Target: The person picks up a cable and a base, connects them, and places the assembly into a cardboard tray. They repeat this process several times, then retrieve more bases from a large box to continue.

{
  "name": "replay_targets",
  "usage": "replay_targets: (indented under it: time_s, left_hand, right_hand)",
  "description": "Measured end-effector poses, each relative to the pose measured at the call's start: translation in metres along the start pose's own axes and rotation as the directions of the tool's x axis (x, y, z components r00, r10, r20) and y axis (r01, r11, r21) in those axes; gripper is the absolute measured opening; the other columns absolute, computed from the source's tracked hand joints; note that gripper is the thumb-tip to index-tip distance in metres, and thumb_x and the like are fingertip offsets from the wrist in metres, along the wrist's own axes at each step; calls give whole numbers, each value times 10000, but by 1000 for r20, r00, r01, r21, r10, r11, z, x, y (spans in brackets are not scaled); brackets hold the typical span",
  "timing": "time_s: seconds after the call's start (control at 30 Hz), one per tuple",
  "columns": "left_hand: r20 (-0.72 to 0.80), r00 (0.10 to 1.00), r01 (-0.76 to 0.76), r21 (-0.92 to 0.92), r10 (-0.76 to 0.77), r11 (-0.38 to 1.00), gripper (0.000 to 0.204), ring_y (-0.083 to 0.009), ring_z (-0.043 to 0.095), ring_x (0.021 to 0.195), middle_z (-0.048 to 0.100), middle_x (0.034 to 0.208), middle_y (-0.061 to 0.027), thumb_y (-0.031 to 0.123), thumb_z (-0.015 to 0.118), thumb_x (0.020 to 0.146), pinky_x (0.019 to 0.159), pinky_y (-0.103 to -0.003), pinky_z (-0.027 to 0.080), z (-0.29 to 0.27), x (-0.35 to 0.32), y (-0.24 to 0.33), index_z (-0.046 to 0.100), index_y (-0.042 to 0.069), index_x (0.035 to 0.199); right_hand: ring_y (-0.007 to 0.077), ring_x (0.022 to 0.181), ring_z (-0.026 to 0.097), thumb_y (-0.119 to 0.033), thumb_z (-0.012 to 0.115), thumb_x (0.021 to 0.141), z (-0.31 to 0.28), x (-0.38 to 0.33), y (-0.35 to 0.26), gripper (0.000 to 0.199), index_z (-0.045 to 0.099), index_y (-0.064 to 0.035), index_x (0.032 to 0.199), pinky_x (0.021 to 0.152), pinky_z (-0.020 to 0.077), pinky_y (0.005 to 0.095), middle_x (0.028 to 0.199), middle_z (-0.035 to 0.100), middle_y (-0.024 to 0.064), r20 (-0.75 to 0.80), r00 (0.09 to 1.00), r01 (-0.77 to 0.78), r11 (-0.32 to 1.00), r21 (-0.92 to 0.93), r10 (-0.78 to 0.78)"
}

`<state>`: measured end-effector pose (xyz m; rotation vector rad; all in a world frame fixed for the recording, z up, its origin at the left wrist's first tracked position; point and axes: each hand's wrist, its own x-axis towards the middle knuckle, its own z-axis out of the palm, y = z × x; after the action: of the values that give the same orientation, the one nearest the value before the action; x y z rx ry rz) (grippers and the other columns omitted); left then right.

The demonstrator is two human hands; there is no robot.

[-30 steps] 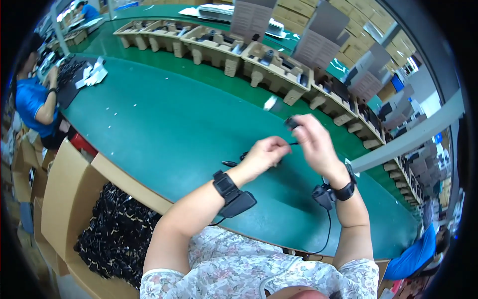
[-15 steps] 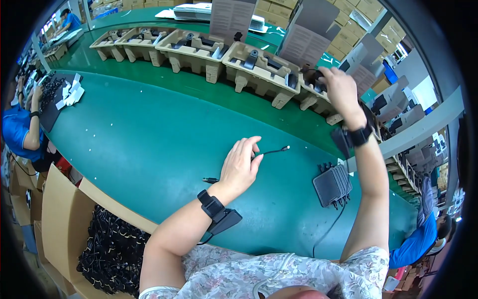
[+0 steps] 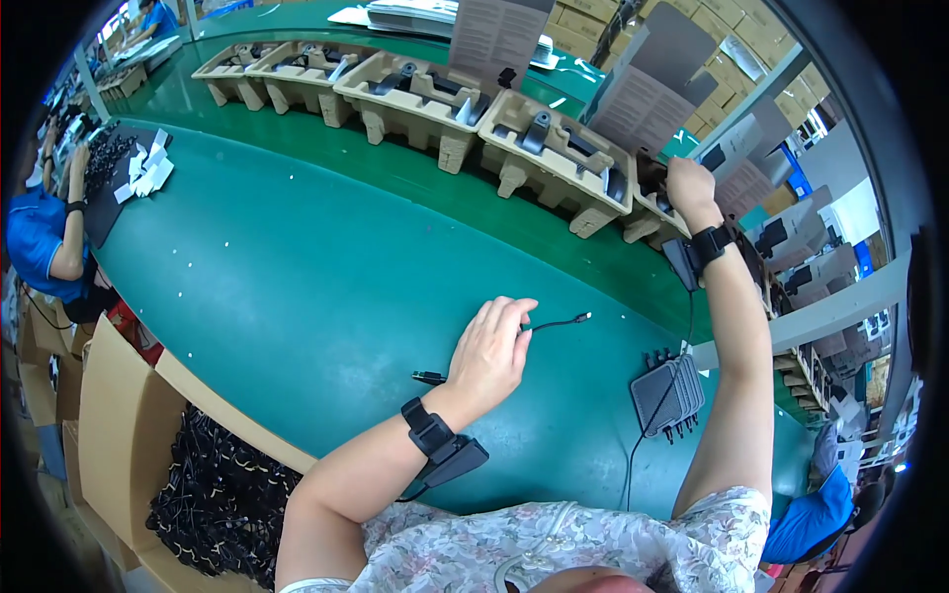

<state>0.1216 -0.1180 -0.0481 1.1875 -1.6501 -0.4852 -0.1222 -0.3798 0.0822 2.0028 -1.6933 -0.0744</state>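
Above the middle of the green table, my left hand is closed around a short black cable. One thin end of the cable sticks out past my fingertips; a flat black plug shows on the other side, near my wrist. My right hand reaches far forward to the rightmost cardboard pulp tray. Its fingers are curled down beside the tray's dark contents, and whatever they grip is hidden. Both wrists carry black straps with small black units.
More pulp trays holding black parts run along the far side, with printed grey card lids standing up. Flat dark grey devices with short plugs sit at the right by a metal post. A carton of black cables stands lower left. Co-workers sit either side.
My right hand has turned and curled more tightly at the rightmost tray. My left hand keeps its hold on the cable. The whole view has shifted slightly.
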Motion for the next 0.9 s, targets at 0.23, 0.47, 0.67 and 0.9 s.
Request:
replay_targets:
  time_s: [0.23,0.47,0.67,0.9]
  left_hand:
    - [23,1000,1,-20,-1,1000,263,-278,514,864,504,916,-115,-3,529,796,748,-373,436,-6,2,-3,490,13,1055]
    - [11,1000,5,-42,-4,999,259,-274,514,859,503,915,-112,-10,530,791,744,-370,436,-6,2,-3,498,18,1046]
    - [14,1000,14,-46,-13,999,252,-270,515,854,501,919,-111,-13,533,786,740,-370,437,-8,1,-2,503,17,1035]
    - [-5,1000,-14,-23,14,1000,225,-278,515,858,501,915,-118,-15,534,780,737,-374,436,-11,-1,-6,520,15,1002]
  right_hand:
    - [325,830,644,-100,504,779,-17,14,-25,172,661,-45,734,752,498,434,833,666,146,-13,988,148,968,-203,-153]
    - [365,880,617,-170,519,810,51,42,-45,212,656,-9,818,766,492,423,896,649,192,-109,960,-209,921,327,257]
    - [385,925,591,-281,517,851,69,44,-18,336,605,30,942,780,474,439,955,614,256,54,928,-343,786,515,370]
    - [386,948,581,-219,514,831,52,35,-18,292,623,9,978,812,460,437,981,609,254,126,958,-284,900,330,256]
